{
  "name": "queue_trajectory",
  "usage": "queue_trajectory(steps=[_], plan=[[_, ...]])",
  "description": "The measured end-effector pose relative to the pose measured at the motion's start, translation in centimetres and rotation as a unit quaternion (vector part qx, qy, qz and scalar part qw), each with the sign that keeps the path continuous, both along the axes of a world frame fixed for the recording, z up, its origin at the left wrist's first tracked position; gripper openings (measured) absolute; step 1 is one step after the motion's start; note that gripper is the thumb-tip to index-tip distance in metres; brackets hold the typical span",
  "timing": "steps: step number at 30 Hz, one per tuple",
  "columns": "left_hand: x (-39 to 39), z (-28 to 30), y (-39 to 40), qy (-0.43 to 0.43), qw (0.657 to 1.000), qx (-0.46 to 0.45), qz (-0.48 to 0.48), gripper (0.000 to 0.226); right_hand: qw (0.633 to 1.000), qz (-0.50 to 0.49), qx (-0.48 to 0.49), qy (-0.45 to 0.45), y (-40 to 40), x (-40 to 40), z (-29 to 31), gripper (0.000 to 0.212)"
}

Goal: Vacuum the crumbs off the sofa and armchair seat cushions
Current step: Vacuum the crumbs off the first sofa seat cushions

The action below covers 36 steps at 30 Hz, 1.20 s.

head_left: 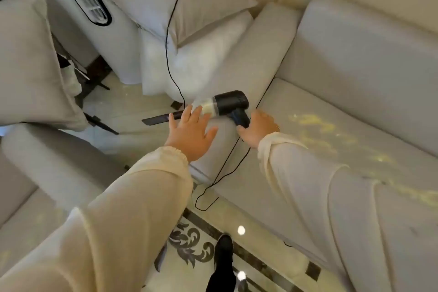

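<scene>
I am looking down on a pale sofa [343,106] over a glossy marble floor [248,220] with a dark scroll inlay, and an armchair [47,173] stands at the near left. A handheld vacuum [225,105] lies across the sofa's left armrest [258,54], its black motor body to the right and its long crevice nozzle [161,118] jutting left past the armrest over the floor. The vacuum's clear dust cup [205,108] holds pale yellowish debris.

My right hand [258,129] reaches in from the near right in a cream sleeve, its fingers curled round the vacuum's dark handle [241,118], which points down toward the seat. My left hand [190,131] comes in from the near left, palm down, fingers straight and spread. Its fingertips lie over the dust cup and the base of the nozzle, though I cannot tell whether they touch.

Yellow crumbs [315,125] are scattered on the sofa seat cushion [355,149], to the right of my right hand. A black cord [173,31] runs from the far pillows down past the vacuum and loops onto the floor.
</scene>
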<state>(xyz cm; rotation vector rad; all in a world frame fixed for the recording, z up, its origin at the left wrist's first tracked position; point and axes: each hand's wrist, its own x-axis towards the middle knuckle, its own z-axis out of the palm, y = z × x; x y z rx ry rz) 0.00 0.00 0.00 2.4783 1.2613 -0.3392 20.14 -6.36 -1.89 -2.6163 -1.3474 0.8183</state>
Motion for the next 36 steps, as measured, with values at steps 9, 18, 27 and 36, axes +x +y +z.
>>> queue_trajectory(steps=[9,18,27,36], plan=[[-0.1,-6.1,-1.8,-0.039,0.999,0.016,0.033,0.062,0.977,-0.116,0.099,0.151,3.4,0.6,-8.9,0.042],[8.6,-14.5,-11.0,-0.152,0.984,0.082,-0.046,0.05,0.819,-0.232,0.304,0.427,-6.6,8.2,-11.4,0.044],[24.1,-27.5,-17.1,-0.219,0.971,0.061,-0.078,0.04,0.791,-0.232,0.414,0.385,-23.5,23.2,-16.0,0.025],[29.5,-33.6,-19.7,-0.106,0.986,0.071,-0.109,0.032,0.752,-0.224,0.413,0.463,-29.9,24.8,-19.5,0.014]])
